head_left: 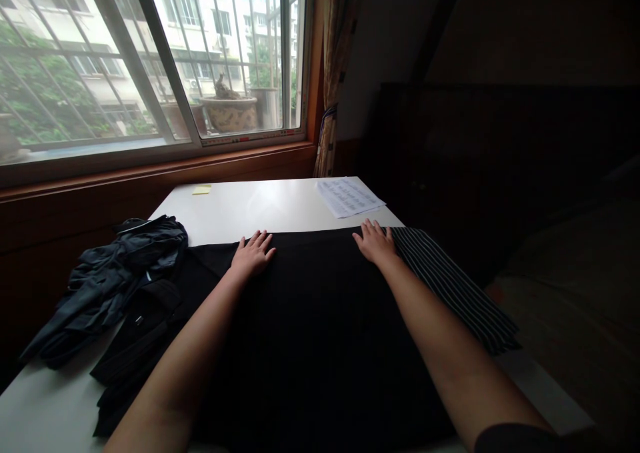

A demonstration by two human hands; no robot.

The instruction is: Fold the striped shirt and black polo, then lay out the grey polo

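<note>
A black garment (310, 319) lies spread flat over a white table (260, 206). My left hand (253, 253) rests palm down on its far edge, fingers stretched out and holding nothing. Flat on the same far edge, further right, is my right hand (374, 241), fingers apart. Beside that hand a black cloth with thin white stripes (450, 286) hangs off the table's right side.
A crumpled dark blue garment (115, 273) and another black piece (137, 333) lie at the table's left. A printed sheet (347, 196) and a yellow sticky note (201, 189) sit near the far edge. A barred window (150, 59) is behind; a dark bed is on the right.
</note>
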